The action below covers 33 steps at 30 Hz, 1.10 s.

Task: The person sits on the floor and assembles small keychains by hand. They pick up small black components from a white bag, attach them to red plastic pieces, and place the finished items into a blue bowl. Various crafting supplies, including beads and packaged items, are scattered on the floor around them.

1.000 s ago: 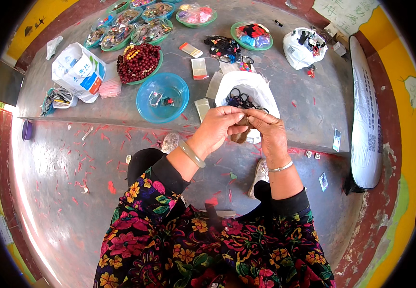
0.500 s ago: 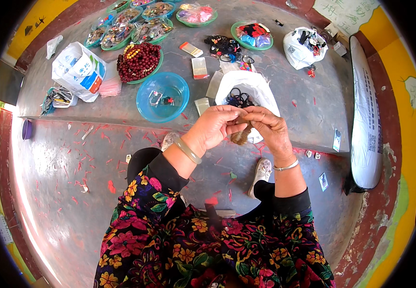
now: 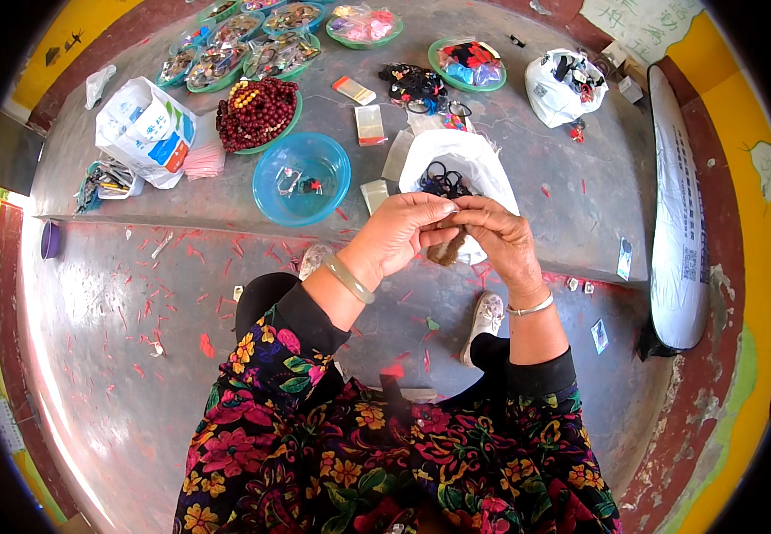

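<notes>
Grey concrete floor (image 3: 118, 374), scattered with small red scraps, steps up to a raised concrete ledge (image 3: 581, 196) where the wares are laid out. Just above the edge of that step, the left hand (image 3: 399, 233) and the right hand (image 3: 503, 238) meet fingertip to fingertip. The fingers of both are pressed together, pinching a small brown tuft-like piece (image 3: 446, 249) that hangs down between them; what it is made of cannot be told. A pale green bangle (image 3: 348, 278) sits on the left wrist, a thin silver bracelet (image 3: 529, 308) on the right.

Directly behind the hands lies an open white bag (image 3: 483, 165) with dark hair ties (image 3: 443, 181) inside. To its left stands a blue plastic bowl (image 3: 270, 191) holding a few small packets, and beyond that a green dish heaped with dark red beads (image 3: 256, 111). A white printed plastic bag (image 3: 141, 129) lies further left. More green dishes of small goods line the far edge. A long white sack (image 3: 679, 231) lies along the right side. White shoes (image 3: 485, 316) show below the hands, beside the flowered sleeves.
</notes>
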Tool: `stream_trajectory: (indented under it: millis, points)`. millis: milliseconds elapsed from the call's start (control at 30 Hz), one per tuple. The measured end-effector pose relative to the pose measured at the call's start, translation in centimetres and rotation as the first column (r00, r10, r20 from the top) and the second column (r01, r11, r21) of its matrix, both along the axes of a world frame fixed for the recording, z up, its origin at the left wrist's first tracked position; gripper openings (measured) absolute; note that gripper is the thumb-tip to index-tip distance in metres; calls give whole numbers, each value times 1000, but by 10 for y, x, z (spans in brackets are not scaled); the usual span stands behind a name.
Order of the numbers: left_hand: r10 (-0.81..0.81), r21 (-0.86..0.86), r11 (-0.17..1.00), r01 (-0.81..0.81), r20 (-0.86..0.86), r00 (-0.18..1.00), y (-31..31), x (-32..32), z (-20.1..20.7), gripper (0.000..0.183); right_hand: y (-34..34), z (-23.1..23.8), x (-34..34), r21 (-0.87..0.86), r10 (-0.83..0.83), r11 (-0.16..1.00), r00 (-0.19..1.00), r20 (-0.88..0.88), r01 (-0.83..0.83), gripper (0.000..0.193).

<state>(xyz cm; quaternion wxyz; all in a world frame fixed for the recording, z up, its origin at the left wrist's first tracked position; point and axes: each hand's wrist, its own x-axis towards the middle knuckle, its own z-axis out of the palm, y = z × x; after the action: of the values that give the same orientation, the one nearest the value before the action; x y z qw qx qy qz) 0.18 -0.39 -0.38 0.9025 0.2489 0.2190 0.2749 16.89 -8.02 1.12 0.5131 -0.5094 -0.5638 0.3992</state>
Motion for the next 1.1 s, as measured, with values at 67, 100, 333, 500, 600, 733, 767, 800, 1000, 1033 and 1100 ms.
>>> stream_trajectory:
  millis: [67,100,333,500,600,733,767,800,1000,1033,1100]
  points:
    - [5,1,1000,-5,-7,1000,0,0,0,15,0,-1,0,-1,5,1000,1000,-10,-5,23]
    - [8,5,1000,-8,-10,1000,0,0,-1,15,0,-1,0,-2,7,1000,1000,-14,-7,23]
    - [50,71,996,-45,-71,996,-3,1,6,17,0,-2,3,-51,-2,999,997,-76,-2,25]
    - [168,171,974,-151,-85,982,-1,2,5,17,2,7,-1,-135,-131,987,899,-417,81,26]
    - [195,224,960,-169,-97,976,-4,4,8,17,3,3,-4,-230,-213,964,899,-382,131,23]
    - [211,258,950,-177,-111,971,-8,7,7,17,5,-7,-7,-231,-210,965,894,-397,124,18]
    - [214,253,951,-179,-117,970,-9,8,7,18,6,-10,-8,-220,-218,966,891,-398,138,16]
    - [213,252,952,-177,-122,970,-10,9,7,18,6,-12,-9,-208,-225,966,888,-401,151,15]
    - [197,233,958,-166,-114,974,-10,8,7,18,6,-17,-9,-166,-277,959,873,-402,228,10]
    - [193,230,959,-164,-106,976,-10,8,7,18,6,-17,-9,-150,-278,960,875,-397,237,10]
    - [185,216,962,-164,-79,980,-10,7,8,18,6,-17,-9,-118,-280,960,879,-387,254,10]
